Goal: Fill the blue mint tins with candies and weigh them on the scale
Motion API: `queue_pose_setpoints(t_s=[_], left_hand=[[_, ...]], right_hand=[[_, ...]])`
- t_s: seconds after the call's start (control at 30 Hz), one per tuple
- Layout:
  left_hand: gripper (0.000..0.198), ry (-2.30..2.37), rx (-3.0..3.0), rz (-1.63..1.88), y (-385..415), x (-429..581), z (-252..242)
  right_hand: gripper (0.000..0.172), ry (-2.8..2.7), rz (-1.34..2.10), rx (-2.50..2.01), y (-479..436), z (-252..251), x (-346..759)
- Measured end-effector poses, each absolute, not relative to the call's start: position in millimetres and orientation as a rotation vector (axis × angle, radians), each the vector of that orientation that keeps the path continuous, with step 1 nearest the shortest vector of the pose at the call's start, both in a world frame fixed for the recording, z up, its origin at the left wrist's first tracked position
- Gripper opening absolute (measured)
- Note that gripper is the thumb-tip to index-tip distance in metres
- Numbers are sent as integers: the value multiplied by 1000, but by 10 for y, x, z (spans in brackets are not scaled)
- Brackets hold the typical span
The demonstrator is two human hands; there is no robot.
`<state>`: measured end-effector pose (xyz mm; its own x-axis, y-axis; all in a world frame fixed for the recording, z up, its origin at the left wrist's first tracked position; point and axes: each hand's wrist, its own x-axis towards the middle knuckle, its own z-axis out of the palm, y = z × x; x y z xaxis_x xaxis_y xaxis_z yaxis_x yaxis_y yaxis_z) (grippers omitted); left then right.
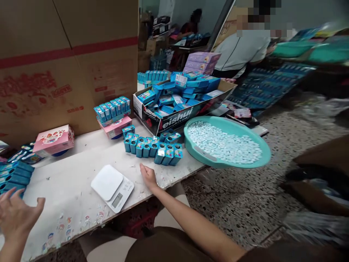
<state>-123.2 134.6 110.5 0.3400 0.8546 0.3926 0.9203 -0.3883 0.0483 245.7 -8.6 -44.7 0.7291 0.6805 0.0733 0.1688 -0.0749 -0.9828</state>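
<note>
My right hand (148,175) rests empty, fingers loosely curled, at the front edge of the white worktop (68,193). It lies just right of a white digital kitchen scale (111,187) and just below a group of upright blue tins (152,149). My left hand (16,218) hangs open and empty at the lower left, near a stack of blue packs (15,176). Beyond the tins, a teal basin (196,145) holds a layer of pale blue mints (223,142) and overhangs the worktop edge.
An open cardboard box (144,109) of blue packs stands behind the tins, with pink boxes (53,140) on the left. A large cardboard sheet (62,62) forms the back wall. A co-worker in a white shirt (242,49) stands beyond, above a speckled floor (240,207).
</note>
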Motion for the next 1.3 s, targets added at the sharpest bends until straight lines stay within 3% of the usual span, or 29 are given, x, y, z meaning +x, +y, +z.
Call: queue_pose_setpoints(t_s=[0.1,0.23,0.47,0.6,0.77,0.97,1.3], left_hand=[[79,-1439,-2356,-846,1293,-606,1230],[59,-1204,-2694,-624,1332,588,1192],[61,-913,-3156,-373,1519,1996,820],[62,-812,-3149,-184,1650,2040,769],[29,-825,-3062,-111,1702,1965,794],[12,-710,-2980,18,1685,1959,942],[28,-845,-2957,129,1247,1759,1006]], right_hand=[[49,-727,510,-1591,-95,-418,2462],[48,-737,564,-1535,-136,-374,2481],[51,-946,684,-1472,-360,-324,2601],[50,-957,680,-1421,-393,-306,2643],[50,-937,642,-1412,-354,-289,2610],[53,-813,604,-1440,-310,-312,2553],[48,-937,708,-1455,-416,-343,2601]])
